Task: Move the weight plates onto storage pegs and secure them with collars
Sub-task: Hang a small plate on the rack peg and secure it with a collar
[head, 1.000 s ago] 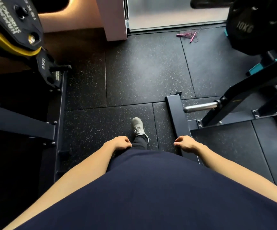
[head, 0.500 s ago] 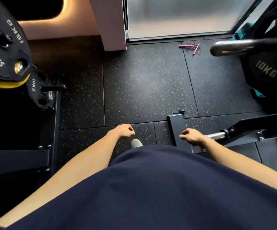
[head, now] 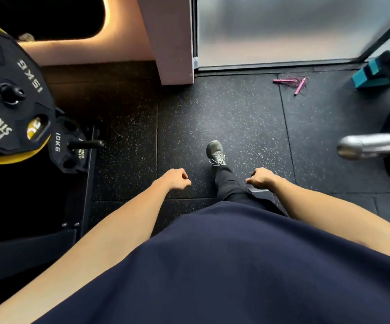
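Round black 15 kg plate (head: 14,99) — speckled rubber floor (head: 236,118)

Both hands, left (head: 176,178) and right (head: 261,178), hang loosely curled (holding nothing) above the rubber floor (head: 236,118).

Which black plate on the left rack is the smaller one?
The 10KG plate, low on its own black peg; the 15KG plate above is far bigger.
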Tool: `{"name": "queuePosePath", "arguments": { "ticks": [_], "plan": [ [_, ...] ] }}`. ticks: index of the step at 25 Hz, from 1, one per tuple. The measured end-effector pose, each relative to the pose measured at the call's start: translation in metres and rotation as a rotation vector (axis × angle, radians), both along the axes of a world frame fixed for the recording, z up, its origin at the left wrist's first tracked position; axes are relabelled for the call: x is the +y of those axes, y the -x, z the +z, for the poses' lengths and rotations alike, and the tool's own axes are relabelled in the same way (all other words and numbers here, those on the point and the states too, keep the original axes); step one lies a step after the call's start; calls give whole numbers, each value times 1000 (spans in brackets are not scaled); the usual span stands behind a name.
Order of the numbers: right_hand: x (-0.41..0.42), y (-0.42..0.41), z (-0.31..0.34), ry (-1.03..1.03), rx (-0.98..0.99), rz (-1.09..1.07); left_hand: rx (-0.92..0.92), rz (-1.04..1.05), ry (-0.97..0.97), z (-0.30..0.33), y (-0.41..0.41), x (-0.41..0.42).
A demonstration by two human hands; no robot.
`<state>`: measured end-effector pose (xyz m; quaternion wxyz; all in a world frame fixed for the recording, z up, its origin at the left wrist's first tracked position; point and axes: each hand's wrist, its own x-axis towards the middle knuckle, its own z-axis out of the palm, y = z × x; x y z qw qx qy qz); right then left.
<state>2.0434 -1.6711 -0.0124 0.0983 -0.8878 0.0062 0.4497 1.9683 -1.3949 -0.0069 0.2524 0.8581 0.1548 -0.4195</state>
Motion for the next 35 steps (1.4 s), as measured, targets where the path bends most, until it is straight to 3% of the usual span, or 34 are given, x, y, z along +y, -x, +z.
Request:
{"name": "queuePosePath", "arguments": {
  "ticks": [5,11,15,19,25,35],
  "plan": [
    [78,-135,-3,-35,1,179,-61,372,-5,-2,-82,38],
    [185,-272,19,1,25,632,-4,925,46,9,-126,69],
    [250,-309,26,38,-27,918,-61,1256,47,12,-122,67],
    [316,-293,29,-9,14,1155,-133,1560,26,27,-95,64],
    [393,-263,62,-187,-48,1354,-344,1747,-79,72,-60,96],
    [555,-224,237,-805,-294,1468,-754,1724,-525,255,-11,230]
  ]
}}
